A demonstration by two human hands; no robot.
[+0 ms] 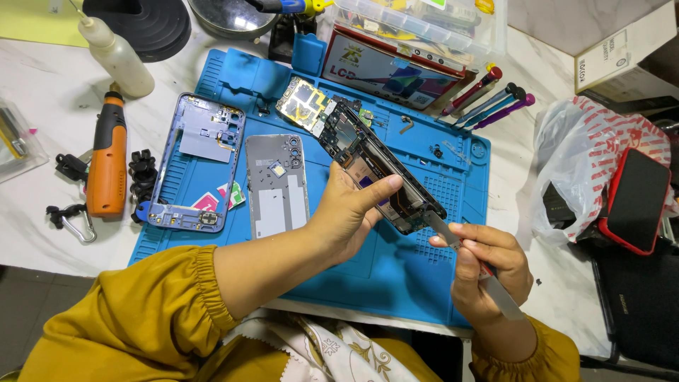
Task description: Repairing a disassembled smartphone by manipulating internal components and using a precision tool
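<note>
My left hand (350,212) grips an opened phone body (375,166), held tilted above the blue repair mat (396,276), with its circuit board (303,105) at the far end. My right hand (488,272) holds a thin metal pry tool (442,226) whose tip touches the phone's near corner. Both sleeves are mustard yellow.
On the mat lie a blue phone frame (198,163) and a grey back cover (276,185). An orange rotary tool (108,159) and a white squeeze bottle (117,56) sit at left. Screwdrivers (488,99), a parts box (414,28), a plastic bag (587,163) and a red-cased phone (636,201) are at right.
</note>
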